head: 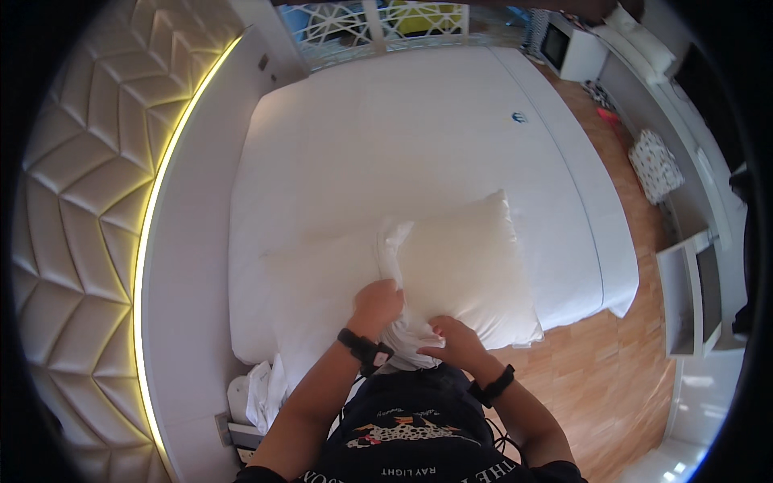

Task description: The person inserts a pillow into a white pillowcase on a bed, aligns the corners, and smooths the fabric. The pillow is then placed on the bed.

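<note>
A white pillow (462,265) lies near the front edge of the bed, partly inside a white pillowcase (320,284). The pillow's right part is bare, and the case's bunched opening (391,244) runs across its middle. My left hand (379,302) is closed on the gathered edge of the case; its fingertips are partly hidden. My right hand (458,343) is at the near end of the opening, thumb and fingers apart beside the folded cloth. Both wrists wear black bands.
The bed (374,139) has a white cover with a thin blue line. A padded wall (84,199) with a lit strip stands left. White cloth (266,386) lies on a nightstand at lower left. Wood floor (598,374) and a patterned bag (655,166) are right.
</note>
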Available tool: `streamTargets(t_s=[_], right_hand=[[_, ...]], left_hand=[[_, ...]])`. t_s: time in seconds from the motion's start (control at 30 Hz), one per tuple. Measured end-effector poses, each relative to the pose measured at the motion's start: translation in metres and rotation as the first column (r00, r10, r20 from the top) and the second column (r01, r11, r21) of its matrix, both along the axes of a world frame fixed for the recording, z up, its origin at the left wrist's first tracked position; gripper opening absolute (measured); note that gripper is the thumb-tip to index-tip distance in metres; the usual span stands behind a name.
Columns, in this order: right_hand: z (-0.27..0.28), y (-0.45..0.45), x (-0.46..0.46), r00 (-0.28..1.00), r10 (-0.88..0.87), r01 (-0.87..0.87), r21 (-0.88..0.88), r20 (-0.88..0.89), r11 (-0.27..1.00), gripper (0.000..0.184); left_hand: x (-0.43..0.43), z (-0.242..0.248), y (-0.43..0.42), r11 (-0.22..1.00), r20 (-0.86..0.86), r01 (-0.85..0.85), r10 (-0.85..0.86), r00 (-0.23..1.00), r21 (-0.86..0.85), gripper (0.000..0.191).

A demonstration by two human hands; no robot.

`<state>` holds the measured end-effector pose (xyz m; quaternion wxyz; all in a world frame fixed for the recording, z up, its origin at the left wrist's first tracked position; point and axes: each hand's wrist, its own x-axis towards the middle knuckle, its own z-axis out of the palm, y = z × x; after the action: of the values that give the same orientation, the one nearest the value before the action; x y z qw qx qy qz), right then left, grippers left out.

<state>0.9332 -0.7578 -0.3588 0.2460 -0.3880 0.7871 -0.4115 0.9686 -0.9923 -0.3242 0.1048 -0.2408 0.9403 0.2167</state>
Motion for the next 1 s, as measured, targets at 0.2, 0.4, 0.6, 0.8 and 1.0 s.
streamTargets(t_s=[0.2,0.4,0.6,0.8,1.0], right_hand=[[-0.007,0.012,0.009,0.984,-0.179,0.171,0.174,0.027,0.97,0.036],[-0.038,0.121,-0.032,0.604,-0.791,0.755,0.249,0.095,0.606,0.029],[-0.084,0.153,-0.045,0.439,-0.89,0.882,0.128,0.123,0.453,0.024],[-0.076,0.126,-0.044,0.54,-0.841,0.842,0.042,-0.039,0.538,0.039],[-0.027,0.08,-0.057,0.655,-0.678,0.708,-0.043,-0.334,0.705,0.077]], left_hand=[[-0.082,0.022,0.075,0.977,-0.392,0.208,-0.17,0.904,0.055,0.036],[-0.137,0.009,0.146,0.823,-0.366,0.413,-0.273,0.89,0.39,0.028],[-0.088,-0.017,0.118,0.734,-0.582,0.678,-0.539,0.609,0.03,0.028],[-0.048,-0.015,0.037,0.946,-0.365,0.156,-0.257,0.895,-0.284,0.054],[-0.039,-0.028,0.013,0.96,-0.089,0.021,-0.047,0.995,-0.28,0.069]])
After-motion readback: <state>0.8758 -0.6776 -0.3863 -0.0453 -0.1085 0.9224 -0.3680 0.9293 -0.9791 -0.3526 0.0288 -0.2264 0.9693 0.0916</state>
